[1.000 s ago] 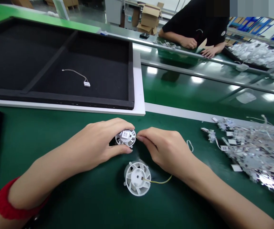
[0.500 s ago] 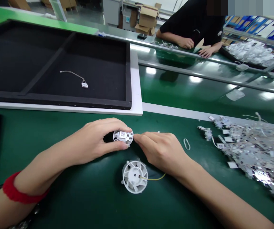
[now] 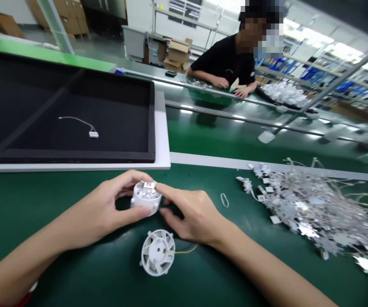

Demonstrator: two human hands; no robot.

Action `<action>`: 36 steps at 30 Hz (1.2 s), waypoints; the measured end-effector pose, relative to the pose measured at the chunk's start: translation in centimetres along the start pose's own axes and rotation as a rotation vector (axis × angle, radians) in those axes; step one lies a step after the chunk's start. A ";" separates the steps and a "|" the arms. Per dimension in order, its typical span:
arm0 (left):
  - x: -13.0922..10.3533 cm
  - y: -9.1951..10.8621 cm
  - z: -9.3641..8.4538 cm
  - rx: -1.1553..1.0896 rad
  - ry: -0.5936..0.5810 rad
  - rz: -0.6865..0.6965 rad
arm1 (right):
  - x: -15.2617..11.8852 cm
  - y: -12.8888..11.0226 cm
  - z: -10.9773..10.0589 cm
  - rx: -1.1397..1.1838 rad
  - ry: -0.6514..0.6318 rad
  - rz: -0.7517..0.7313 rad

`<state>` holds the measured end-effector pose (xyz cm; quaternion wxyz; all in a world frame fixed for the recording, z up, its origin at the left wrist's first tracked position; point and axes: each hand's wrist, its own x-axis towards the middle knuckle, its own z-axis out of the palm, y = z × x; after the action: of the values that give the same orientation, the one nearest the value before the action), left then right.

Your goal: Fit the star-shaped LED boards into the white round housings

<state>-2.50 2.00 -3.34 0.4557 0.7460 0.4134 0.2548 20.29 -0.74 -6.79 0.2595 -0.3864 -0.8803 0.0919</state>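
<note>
My left hand (image 3: 113, 202) grips a small white round housing (image 3: 146, 199) between thumb and fingers, its open top facing up with a small white labelled connector (image 3: 150, 185) on it. My right hand (image 3: 187, 209) is at the housing's right side, index fingertip on the connector's edge and thumb apart below. Just below both hands a second white round part (image 3: 158, 252) with slanted vanes lies on the green table, a yellow wire running from its centre to the right.
A black tray (image 3: 120, 128) with one wired piece (image 3: 93, 134) stands at the upper left. Right of my hands lie a white loop (image 3: 224, 200) and a large heap of wired silvery parts (image 3: 312, 209). A person (image 3: 229, 64) leans on the far table.
The view has tilted up and shifted right. My left hand has tipped the housing so its side wall shows. My right index finger has moved onto the connector, and its thumb has spread away.
</note>
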 end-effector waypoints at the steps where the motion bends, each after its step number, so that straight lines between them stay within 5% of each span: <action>1: 0.0 -0.1 0.2 -0.018 0.024 0.002 | 0.0 0.0 0.0 -0.008 0.004 -0.004; 9: -0.2 -2.3 1.7 -0.024 0.139 -0.068 | 0.3 0.7 -0.3 -0.236 0.044 -0.095; 14: 0.0 -2.7 1.8 0.037 0.203 -0.029 | 0.4 2.8 -2.0 -0.305 0.033 0.117; 19: -0.4 -2.4 2.4 0.101 0.254 0.003 | 0.8 6.8 -3.7 -0.448 0.079 0.413; 25: -0.7 -1.2 2.6 0.087 0.176 -0.064 | 3.9 12.8 -4.8 -0.544 0.030 0.643; 33: -0.8 -1.3 2.4 0.154 0.099 0.134 | 9.7 20.1 -5.9 -0.457 0.058 0.877; 36: -1.0 -1.0 2.6 0.226 0.058 0.313 | 11.1 22.4 -5.5 -0.387 0.132 0.943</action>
<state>-1.41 0.16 -5.40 0.3120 0.8399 0.3312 0.2960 31.06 22.49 -5.98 0.1687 -0.7874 -0.5928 0.0096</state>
